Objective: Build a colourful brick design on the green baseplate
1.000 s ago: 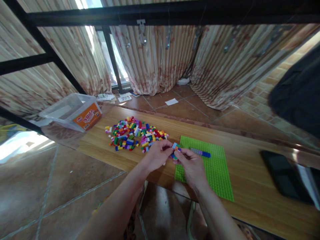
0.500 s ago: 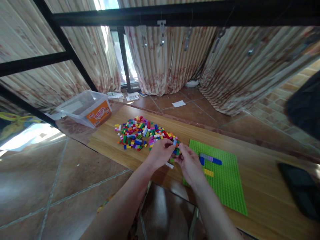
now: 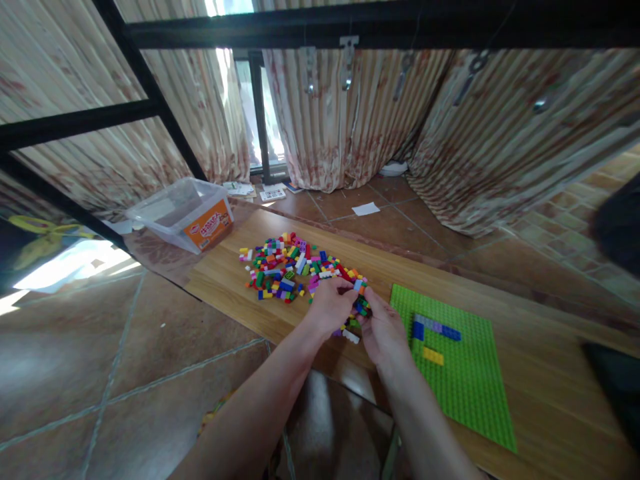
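At the near right end of a pile of coloured toy bricks [image 3: 285,267], my two hands are close together. My left hand [image 3: 331,305] is closed, with a light blue brick [image 3: 358,285] at its fingertips. Facing it, my right hand [image 3: 383,323] has its fingers bent together beside the same brick; what they grip is partly hidden. A white brick [image 3: 351,337] lies just below the hands. To the right is a green baseplate [image 3: 470,380], bearing a row of grey, purple and blue bricks [image 3: 440,327], another blue brick [image 3: 418,330] and a yellow brick [image 3: 433,355].
Everything lies on a long wooden table [image 3: 280,230]. Behind its left end stands a clear plastic box [image 3: 175,217] with an orange label. A dark flat object [image 3: 613,380] lies at the right edge. Papers [image 3: 366,209] are on the tiled floor, before curtains [image 3: 340,133].
The view has turned slightly left, so the table and hands appear farther right. My hands keep nearly the same pose beside the light blue brick. The bricks on the baseplate look unchanged.
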A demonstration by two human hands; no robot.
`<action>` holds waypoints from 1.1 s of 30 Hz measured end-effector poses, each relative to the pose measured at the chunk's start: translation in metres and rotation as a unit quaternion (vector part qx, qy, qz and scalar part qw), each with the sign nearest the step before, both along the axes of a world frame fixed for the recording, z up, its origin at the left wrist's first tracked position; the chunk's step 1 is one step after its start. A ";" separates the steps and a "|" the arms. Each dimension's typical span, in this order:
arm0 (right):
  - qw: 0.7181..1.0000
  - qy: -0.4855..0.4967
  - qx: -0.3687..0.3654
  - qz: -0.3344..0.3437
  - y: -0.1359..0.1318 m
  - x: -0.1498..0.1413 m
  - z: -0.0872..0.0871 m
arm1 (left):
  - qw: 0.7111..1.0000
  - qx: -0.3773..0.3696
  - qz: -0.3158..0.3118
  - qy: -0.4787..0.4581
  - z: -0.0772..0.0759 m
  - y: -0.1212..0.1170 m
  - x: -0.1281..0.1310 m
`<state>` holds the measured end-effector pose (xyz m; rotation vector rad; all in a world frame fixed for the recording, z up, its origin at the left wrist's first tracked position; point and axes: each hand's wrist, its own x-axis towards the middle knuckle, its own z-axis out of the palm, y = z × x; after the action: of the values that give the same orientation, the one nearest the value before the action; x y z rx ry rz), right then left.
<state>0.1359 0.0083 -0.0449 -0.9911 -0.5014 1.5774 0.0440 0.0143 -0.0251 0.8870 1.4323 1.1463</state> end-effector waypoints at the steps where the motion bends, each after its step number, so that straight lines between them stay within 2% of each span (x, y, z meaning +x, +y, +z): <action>1: 1.000 0.001 -0.001 0.002 0.000 0.001 0.000 | 1.000 -0.005 0.006 -0.016 0.001 0.000 0.000; 7: 0.999 0.012 -0.040 0.022 0.004 0.009 0.002 | 0.991 -0.046 0.025 -0.126 0.009 0.001 0.001; 10: 0.999 -0.001 -0.046 -0.001 0.008 0.011 0.001 | 0.988 -0.044 0.040 -0.145 0.009 0.002 0.002; 13: 0.998 -0.049 -0.019 -0.032 0.010 0.012 -0.003 | 0.993 -0.022 0.057 -0.097 0.007 0.004 0.001; 15: 0.990 -0.134 0.024 -0.023 0.011 0.013 -0.008 | 0.997 -0.013 0.062 -0.039 0.005 0.005 -0.003; 17: 0.964 -0.256 0.072 0.011 0.011 0.015 -0.012 | 0.998 -0.011 0.059 0.006 0.004 0.007 -0.008; 20: 0.899 -0.414 0.131 0.061 0.010 0.019 -0.015 | 0.996 0.003 0.043 0.077 0.002 0.007 -0.017; 22: 0.864 -0.471 0.166 0.068 0.008 0.022 -0.014 | 0.991 0.024 0.024 0.132 0.001 0.006 -0.021; 23: 0.856 -0.481 0.177 0.067 0.007 0.023 -0.012 | 0.987 0.034 0.015 0.155 0.000 0.006 -0.023; 25: 0.858 -0.476 0.183 0.068 0.005 0.024 -0.009 | 0.982 0.047 -0.004 0.183 0.001 0.005 -0.023; 27: 0.872 -0.452 0.176 0.064 0.004 0.025 -0.005 | 0.980 0.055 -0.021 0.192 0.002 0.004 -0.023; 33: 0.905 -0.386 0.178 0.026 0.006 0.028 0.000 | 0.980 0.062 -0.108 0.158 0.006 -0.001 -0.016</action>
<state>0.1636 0.0145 -0.0445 -1.2974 -1.3202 1.0240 0.0280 0.0131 -0.0195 1.3263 1.4839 0.9672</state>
